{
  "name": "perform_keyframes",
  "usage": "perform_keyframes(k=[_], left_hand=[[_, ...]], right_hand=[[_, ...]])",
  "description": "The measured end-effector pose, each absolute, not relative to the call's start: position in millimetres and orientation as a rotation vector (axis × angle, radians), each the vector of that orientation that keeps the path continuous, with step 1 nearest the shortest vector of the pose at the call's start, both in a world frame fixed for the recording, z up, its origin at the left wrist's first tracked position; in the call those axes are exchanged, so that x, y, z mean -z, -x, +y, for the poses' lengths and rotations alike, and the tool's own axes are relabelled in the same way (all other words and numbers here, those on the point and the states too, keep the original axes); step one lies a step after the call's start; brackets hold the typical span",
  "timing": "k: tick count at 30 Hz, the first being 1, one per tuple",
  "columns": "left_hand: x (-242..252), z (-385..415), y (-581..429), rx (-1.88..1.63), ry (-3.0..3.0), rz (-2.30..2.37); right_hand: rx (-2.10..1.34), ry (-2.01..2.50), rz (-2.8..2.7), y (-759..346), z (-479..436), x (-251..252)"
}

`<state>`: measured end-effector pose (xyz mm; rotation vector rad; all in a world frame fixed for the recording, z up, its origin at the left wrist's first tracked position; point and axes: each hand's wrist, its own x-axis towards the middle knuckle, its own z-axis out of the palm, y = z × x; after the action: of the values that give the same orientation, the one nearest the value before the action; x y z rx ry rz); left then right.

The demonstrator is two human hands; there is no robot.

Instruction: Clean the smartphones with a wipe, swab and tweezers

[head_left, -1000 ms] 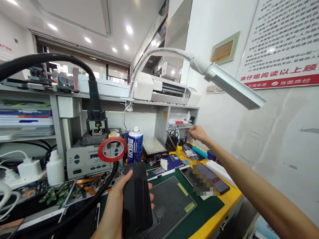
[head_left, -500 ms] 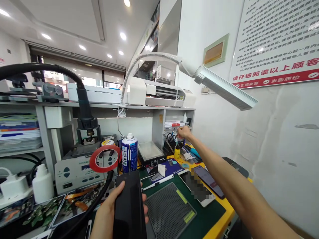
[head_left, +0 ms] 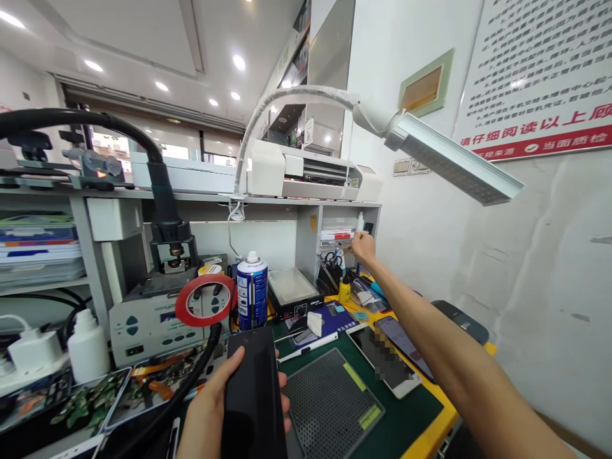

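A black phone (head_left: 253,395) is in my left hand (head_left: 215,396), thumb along its left edge and fingertips on its right edge. My right arm reaches far forward; my right hand (head_left: 363,247) is closed at the tool holder (head_left: 329,277) by the shelf. What it pinches is too small to make out. Scissors and other tools stand in the holder. Just below is a yellow bottle (head_left: 344,291). A perforated grey pad (head_left: 332,401) lies on the green mat right of the phone, with a white phone (head_left: 382,360) and a purplish-screened phone (head_left: 404,344) beyond it.
A blue spray can (head_left: 252,293) stands by a heating plate (head_left: 294,287). Red tape (head_left: 184,299) hangs on a black hose at the left. Circuit boards (head_left: 90,401) fill trays at front left. A lamp (head_left: 459,159) overhangs the right side.
The view has shifted a little, so most things sit slightly differently in the picture. My right hand remains at the tool holder, and the black phone is still in my left hand.
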<state>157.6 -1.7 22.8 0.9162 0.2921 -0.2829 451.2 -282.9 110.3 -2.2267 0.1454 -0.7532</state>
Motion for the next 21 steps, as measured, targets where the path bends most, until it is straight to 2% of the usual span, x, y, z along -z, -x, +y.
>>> perform_keyframes(k=[4,15,21], left_hand=[[-21,1,-159,0.332,-0.909,0.267],[-17,8,-167,0.411,-0.844,0.322],[-13,9,-168,0.404,-0.798,0.333]], right_hand=[[0.882,2.314,0.147,-455,-275,-110],[0.334,2.594,0.027,-475,-267,-88],[0.350,2.670,0.000,-477,-269,-91]])
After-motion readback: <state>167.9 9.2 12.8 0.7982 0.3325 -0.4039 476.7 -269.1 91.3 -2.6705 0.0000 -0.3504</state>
